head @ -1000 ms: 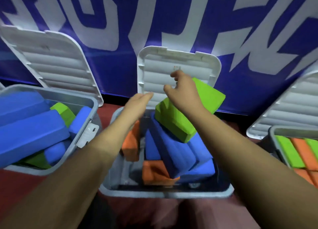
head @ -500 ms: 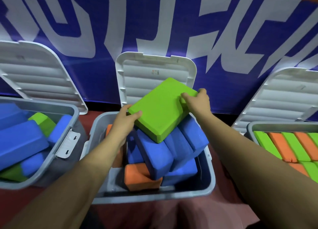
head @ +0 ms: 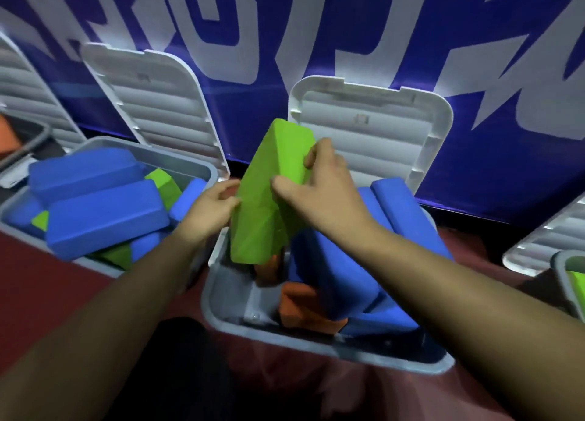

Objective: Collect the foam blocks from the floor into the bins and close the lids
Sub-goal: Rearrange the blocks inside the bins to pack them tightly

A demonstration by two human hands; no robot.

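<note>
The person holds a green foam block (head: 269, 196) with both hands over the middle bin (head: 221, 297). The block stands almost upright, tilted a little, and its lower end goes down into the left part of this bin. The left hand (head: 210, 211) presses on the left edge of the block, with the fingers curled against it. The right hand (head: 319, 192) takes the block from the right side: the thumb lies on the front face and the fingers wrap around the far edge near the top. So each grip is closed on the same block.

Inside the middle bin there are big blue blocks (head: 335, 272) piled on the right side, rising above the rim, and an orange block (head: 300, 306) lies low near the front. Its white lid (head: 373, 135) is open and leans back against the blue banner with white letters (head: 316, 25).

To the left stands another bin (head: 190, 167), full of blue blocks and some green ones, with its lid (head: 152, 104) open too. At the right edge only a corner of a third bin (head: 560, 262) shows, with something green inside. The bins stand on a dark red floor (head: 38, 281).
</note>
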